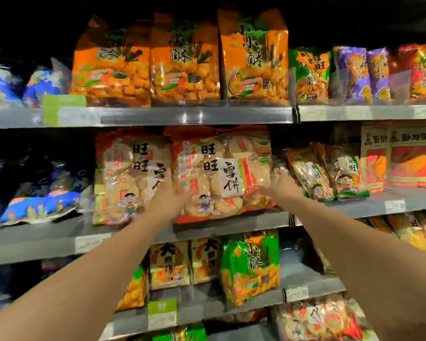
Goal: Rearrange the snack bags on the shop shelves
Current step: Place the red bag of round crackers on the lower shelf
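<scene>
A large red-and-clear bag of rice crackers (221,173) stands on the middle shelf (231,225). My left hand (169,200) grips its left edge and my right hand (282,184) grips its right edge, both arms stretched forward. A matching rice cracker bag (130,175) stands just to its left, touching it. Smaller brown snack bags (327,173) lean to the right of my right hand.
Three orange snack bags (185,62) fill the top shelf, with green, purple and red bags (354,72) to their right. Blue bags (40,207) lie at the left. The lower shelf holds yellow bags (170,264) and a green bag (251,267).
</scene>
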A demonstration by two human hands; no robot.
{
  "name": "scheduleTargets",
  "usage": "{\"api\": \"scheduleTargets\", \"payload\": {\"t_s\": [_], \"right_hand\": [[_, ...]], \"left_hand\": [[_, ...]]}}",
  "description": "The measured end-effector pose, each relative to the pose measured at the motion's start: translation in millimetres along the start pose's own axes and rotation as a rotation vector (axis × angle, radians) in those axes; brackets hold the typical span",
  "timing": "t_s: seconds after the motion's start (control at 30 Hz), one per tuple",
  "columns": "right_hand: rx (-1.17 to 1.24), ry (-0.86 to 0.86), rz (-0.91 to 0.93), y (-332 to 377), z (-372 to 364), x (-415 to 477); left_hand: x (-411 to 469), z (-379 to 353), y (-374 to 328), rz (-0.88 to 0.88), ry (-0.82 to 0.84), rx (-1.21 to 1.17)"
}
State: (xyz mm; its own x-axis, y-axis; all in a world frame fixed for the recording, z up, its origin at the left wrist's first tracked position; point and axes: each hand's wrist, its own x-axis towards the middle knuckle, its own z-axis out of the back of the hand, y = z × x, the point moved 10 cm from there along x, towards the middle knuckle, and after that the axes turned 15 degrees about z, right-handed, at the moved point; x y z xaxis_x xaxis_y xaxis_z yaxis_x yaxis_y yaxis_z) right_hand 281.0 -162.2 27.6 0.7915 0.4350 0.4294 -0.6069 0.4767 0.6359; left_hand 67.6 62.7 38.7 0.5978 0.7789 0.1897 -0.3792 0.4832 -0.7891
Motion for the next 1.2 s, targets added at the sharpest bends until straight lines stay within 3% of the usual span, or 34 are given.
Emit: {"api": "scheduleTargets", "payload": {"t_s": [0.3,0.43,0.53,0.77,1.0,1.2], "right_hand": [[0.08,0.059,-0.063,-14.6,-36.5,48.7],[0.299,0.005,-0.141,-17.4,-36.6,56.0],[0.414,0.056,-0.156,-17.2,-36.0,57.7],[0.584,0.086,-0.044,-9.9,-26.5,51.7],[0.656,0.275,-0.032,-9.9,-43.7,30.3],[0.877,0.25,0.091,5.2,-32.0,23.4]], "left_hand": [[71.0,-32.1,0.7,0.052,-0.173,0.093],[69.1,-39.7,-1.3,0.098,-0.14,-0.046],[58.2,-34.3,-11.3,0.118,-0.183,-0.083],[37.4,-21.2,5.5,0.188,-0.2,-0.122],[13.1,-10.3,26.1,0.152,-0.17,-0.105],[-1.8,-17.6,29.5,0.097,-0.098,-0.173]]}}
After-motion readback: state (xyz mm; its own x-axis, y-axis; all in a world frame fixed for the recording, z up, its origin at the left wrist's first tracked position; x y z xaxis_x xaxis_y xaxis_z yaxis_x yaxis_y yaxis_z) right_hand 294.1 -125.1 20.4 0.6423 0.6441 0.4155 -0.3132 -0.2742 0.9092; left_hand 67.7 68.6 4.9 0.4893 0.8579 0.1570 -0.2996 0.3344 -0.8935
